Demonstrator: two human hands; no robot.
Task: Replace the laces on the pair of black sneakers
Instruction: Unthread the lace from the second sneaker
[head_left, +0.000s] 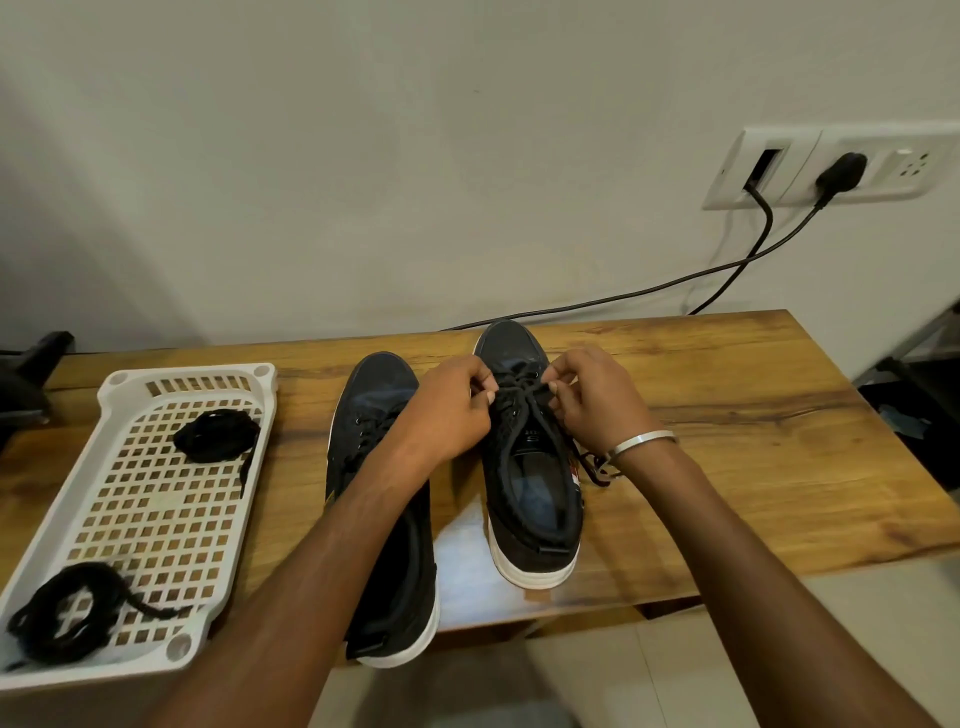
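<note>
Both hands, left hand (457, 400) and right hand (592, 395), pinch the black lace (519, 391) directly between their fingertips over the right sneaker (530, 499), which lies toe-away on the table (753, 441).

Soft, even indoor light; glare on the table (470, 561) at 6 o'clock; edges bowed and slightly blurred.

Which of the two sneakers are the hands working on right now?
The right-hand sneaker, set farther back. Both hands pinch its laces; the left sneaker goes untouched.
</note>
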